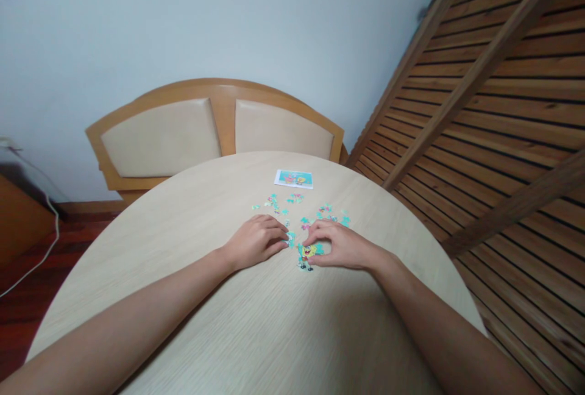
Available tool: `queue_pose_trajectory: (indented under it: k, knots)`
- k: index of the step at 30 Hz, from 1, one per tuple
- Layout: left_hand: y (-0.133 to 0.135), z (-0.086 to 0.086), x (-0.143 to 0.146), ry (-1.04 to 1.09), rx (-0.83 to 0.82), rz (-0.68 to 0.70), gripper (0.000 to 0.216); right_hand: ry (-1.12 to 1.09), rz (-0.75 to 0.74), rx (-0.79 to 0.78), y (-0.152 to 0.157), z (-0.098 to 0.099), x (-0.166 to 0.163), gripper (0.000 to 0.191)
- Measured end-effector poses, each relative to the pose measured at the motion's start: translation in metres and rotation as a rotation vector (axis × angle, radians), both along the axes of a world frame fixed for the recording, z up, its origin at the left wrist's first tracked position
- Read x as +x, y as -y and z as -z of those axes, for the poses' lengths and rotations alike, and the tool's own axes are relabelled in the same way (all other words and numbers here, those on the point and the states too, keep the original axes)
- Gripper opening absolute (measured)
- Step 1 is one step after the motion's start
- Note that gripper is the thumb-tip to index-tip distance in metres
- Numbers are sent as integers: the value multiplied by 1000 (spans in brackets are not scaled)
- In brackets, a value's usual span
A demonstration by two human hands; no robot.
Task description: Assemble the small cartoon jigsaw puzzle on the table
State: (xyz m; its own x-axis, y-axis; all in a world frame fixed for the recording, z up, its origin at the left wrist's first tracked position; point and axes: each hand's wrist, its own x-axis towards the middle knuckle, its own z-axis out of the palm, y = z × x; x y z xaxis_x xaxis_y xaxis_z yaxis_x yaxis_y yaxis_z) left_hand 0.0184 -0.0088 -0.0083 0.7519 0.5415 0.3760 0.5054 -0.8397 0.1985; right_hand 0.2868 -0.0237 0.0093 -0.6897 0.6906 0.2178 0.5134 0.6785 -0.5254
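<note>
Small jigsaw puzzle pieces lie on a pale round table (219,322). My left hand (258,238) rests on the tabletop with its fingers bent, the fingertips on a turquoise and white puzzle piece (291,239). To the right of that piece is a joined puzzle section (308,252) with a yellow cartoon figure. My right hand (340,244) has its thumb and forefinger curved around this section, pressing on its edges. Its other fingers hide part of what lies behind.
Beyond the hands are loose puzzle pieces (273,202), with more on the right (325,209). A printed picture card (295,179) lies farther back. A padded wooden headboard (222,114) stands behind the table, and a slatted wooden panel (493,96) leans at the right.
</note>
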Motion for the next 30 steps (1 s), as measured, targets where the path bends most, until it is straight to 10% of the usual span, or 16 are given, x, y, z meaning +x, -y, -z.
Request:
queue_pose_trajectory:
  k: [7,16,30]
  knots:
    - [2,2,3,37,-25,-34,21,-14,-11,5,-1,-1,0,25]
    - [-1,1,3,77,6,-66,25,-39,509,233,-33,15,36,22]
    - [-3,5,1,8,30,-129,34,18,567,232,-33,16,38,29]
